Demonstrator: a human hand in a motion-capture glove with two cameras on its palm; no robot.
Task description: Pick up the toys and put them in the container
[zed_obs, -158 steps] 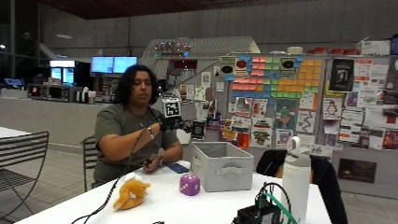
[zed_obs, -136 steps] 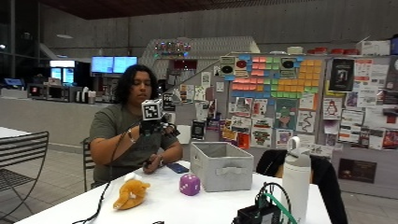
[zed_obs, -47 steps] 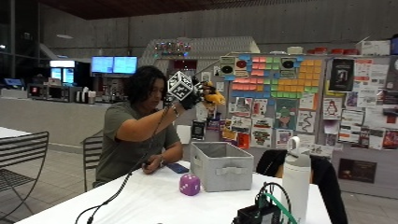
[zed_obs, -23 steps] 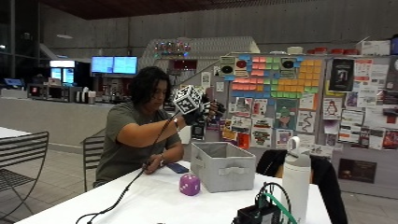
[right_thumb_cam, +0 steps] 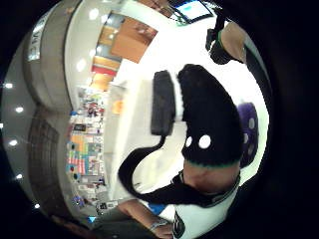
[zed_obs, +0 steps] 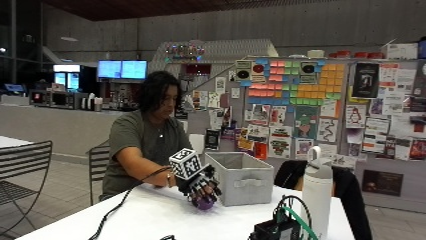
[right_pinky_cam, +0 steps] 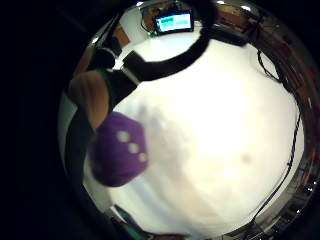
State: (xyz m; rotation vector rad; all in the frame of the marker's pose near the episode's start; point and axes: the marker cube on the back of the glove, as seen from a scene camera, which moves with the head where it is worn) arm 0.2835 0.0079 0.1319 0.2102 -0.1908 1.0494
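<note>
Gloved right hand [zed_obs: 200,186] is down on the white table [zed_obs: 133,220] now, right over the purple toy [zed_obs: 204,202], fingers curled down around it. From the outside view it looks like a grasp forming, though I can't be sure the fingers have fully closed. The palm cameras back that up: the purple toy with white dots [right_pinky_cam: 119,155] sits on the table right by the palm, and it peeks out past a black fingertip [right_thumb_cam: 209,129] on the thumb side too.

The toy lies just beside the grey fabric container [zed_obs: 241,176], on its near side, so the carry should be short: lift, cross the rim, let go. Coming from above makes sense, since the toy is small and round and fingers can wrap it from the top.

Compared with half a second back, the hand has dropped from up near the person's shoulder to the tabletop. The orange toy seen on the table a few seconds ago is gone from there; one second back it was up in the raised hand, so it is probably in the container already.
</note>
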